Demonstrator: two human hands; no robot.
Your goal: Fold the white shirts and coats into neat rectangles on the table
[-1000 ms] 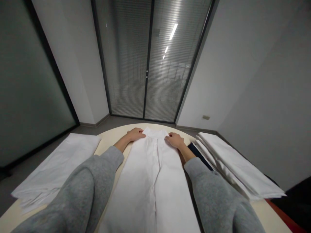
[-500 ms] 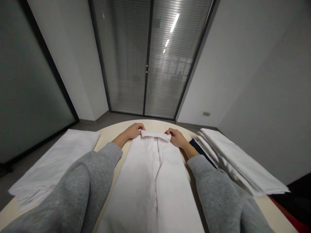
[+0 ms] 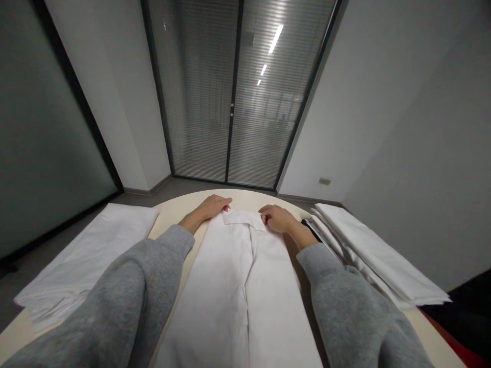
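the round cream-coloured table (image 3: 174,212) fills the lower half of the frame, its far edge curving across the middle. down the centre lies the long white cloth garment (image 3: 238,301), flat, with a lengthwise seam, running from the bottom edge up to mid-frame. its far end is turned back on itself into a narrow folded band (image 3: 241,217).

lower left: a stack of flat white folded cloths (image 3: 84,260) sits on the table, well apart from the garment. right of centre: a second stack of white folded cloths (image 3: 368,255), angled toward the lower right; a dark navy fabric piece (image 3: 311,231) shows between that stack and your right wrist.

your grey sleeves (image 3: 126,301) come in from both lower corners.

your left hand (image 3: 210,207), just above centre, lies fairly flat with fingers stretched out, fingertips touching the left end of the folded band. whether it pinches the cloth, you cannot tell from here.

your right hand (image 3: 278,219) sits at the band's right end, fingers curled in over the cloth edge, resting on the garment; the actual grip is hidden under the knuckles.
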